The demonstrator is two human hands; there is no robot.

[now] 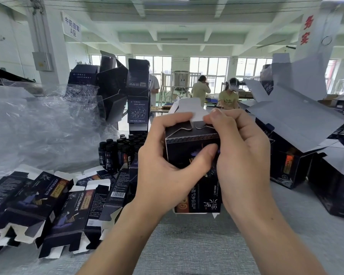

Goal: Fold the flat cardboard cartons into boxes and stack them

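While both hands work above the grey surface (pixel 197 245), a dark printed carton (pixel 193 155) is held upright between them in the middle of the head view, raised off the surface, its printed characters upside down near its lower edge. The left hand (pixel 167 165) has its grip clamped on the carton's left side, the thumb pressed across the front panel and the fingers curled over the upper left corner onto a white flap (pixel 189 110) that stands up from the top. The right hand (pixel 244 155) has its grip clamped on the right side, fingertips pinching the top flaps where two dark tabs meet near the middle of the top edge. Left of the hands, flat cartons (pixel 48 211) lie spread and overlapping on the surface, white tabs pointing toward the camera. Behind them stands a cluster of small dark bottles (pixel 119 149), and further left a heap of crumpled clear plastic wrap (pixel 44 126). Folded boxes (pixel 137 92) are stacked behind the bottles, some with lids open. On the right, more boxes (pixel 294 155) with open white flaps sit crowded together. Far behind, people (pixel 226 96) stand near a row of windows.
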